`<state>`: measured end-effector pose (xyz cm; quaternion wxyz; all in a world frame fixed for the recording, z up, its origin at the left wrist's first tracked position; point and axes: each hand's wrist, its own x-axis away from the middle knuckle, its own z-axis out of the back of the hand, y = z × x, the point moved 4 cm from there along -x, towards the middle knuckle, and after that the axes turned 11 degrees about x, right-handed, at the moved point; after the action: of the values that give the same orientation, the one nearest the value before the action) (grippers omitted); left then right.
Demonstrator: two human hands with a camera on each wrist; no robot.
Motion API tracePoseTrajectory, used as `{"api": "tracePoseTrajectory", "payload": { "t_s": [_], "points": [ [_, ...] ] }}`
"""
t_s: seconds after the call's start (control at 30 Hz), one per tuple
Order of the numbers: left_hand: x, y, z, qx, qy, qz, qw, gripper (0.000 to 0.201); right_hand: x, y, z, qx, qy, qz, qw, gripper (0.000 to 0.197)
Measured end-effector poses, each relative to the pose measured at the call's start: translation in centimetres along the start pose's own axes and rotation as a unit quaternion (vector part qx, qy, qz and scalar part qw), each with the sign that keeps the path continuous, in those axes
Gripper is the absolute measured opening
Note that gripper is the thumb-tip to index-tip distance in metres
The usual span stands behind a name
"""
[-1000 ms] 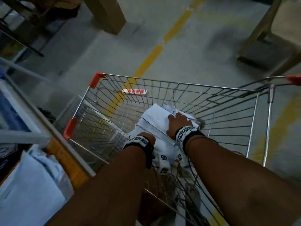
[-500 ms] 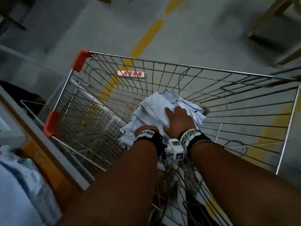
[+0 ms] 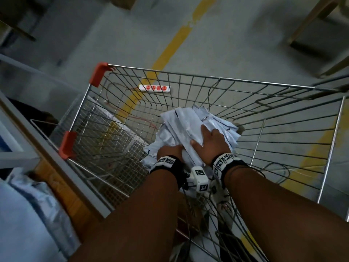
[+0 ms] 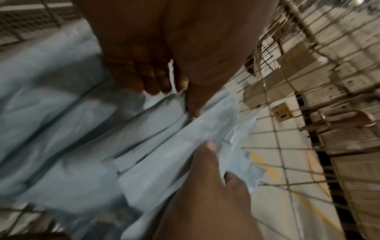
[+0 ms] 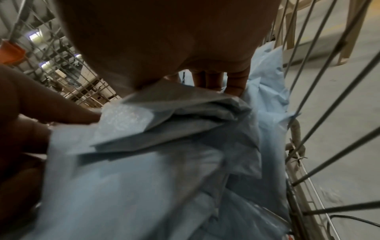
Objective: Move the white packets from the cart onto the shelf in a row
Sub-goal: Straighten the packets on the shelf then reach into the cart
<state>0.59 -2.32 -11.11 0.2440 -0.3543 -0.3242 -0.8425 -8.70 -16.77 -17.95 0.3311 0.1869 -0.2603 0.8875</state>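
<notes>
A heap of white packets [image 3: 181, 120] lies in the wire cart [image 3: 207, 78], towards its near right side. Both my hands are in the heap. My left hand [image 3: 169, 151] digs into its near edge; in the left wrist view the left hand [image 4: 174, 97] pinches a packet's edge between fingers and thumb. My right hand [image 3: 212, 138] lies over the top of the bundle, fingers curled down its far side and thumb under the near edge, as the right wrist view shows of the right hand [image 5: 205, 84] on the packets [image 5: 164, 162]. The shelf [image 3: 56, 167] stands at the left.
More white packets [image 3: 22, 224] lie on the shelf at bottom left. A white power strip [image 3: 154, 88] and a yellow floor line [image 3: 173, 46] show through the cart wires. Wooden furniture legs [image 3: 309, 19] stand at top right. Cables hang near the cart's near end.
My left hand has moved up into the heap beside the right hand. The right hand has shifted its hold on the top packets. The view has tilted down over the cart.
</notes>
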Motion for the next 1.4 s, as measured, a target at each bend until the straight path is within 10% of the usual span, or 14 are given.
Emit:
{"api": "tracePoseTrajectory", "payload": {
  "t_s": [0.13,0.4,0.47,0.63,0.87,1.2,1.4],
  "points": [
    [-1.1,1.1,1.6,-0.112,-0.038,-0.095,0.988,0.033,0.9,0.0,1.4,-0.002,0.010,-0.006,1.000,0.085],
    [3.5,4.4,6.4,0.003,0.093,-0.084,0.992,0.038,3.3,-1.0,5.4,-0.056,0.061,0.025,0.996,0.092],
    [4.1,3.8,7.2,0.167,0.125,-0.029,0.977,0.049,4.0,-1.6,6.4,-0.091,0.066,0.043,0.993,0.093],
    [7.8,3.9,7.2,0.209,-0.029,-0.010,0.977,0.138,6.0,-4.3,8.8,-0.200,0.058,0.070,0.975,0.092],
    [5.5,3.3,5.6,0.261,-0.207,-0.048,0.942,0.111,10.1,-11.8,12.9,-0.329,0.032,0.101,0.938,0.075],
    [21.5,3.2,24.1,0.231,-0.122,-0.246,0.933,0.081,19.0,-20.4,19.6,-0.179,0.089,0.170,0.965,0.095],
    [23.0,-5.4,39.9,0.162,-0.005,-0.302,0.939,0.131,28.7,-31.6,16.9,-0.084,0.112,0.250,0.958,0.087]
  ]
}}
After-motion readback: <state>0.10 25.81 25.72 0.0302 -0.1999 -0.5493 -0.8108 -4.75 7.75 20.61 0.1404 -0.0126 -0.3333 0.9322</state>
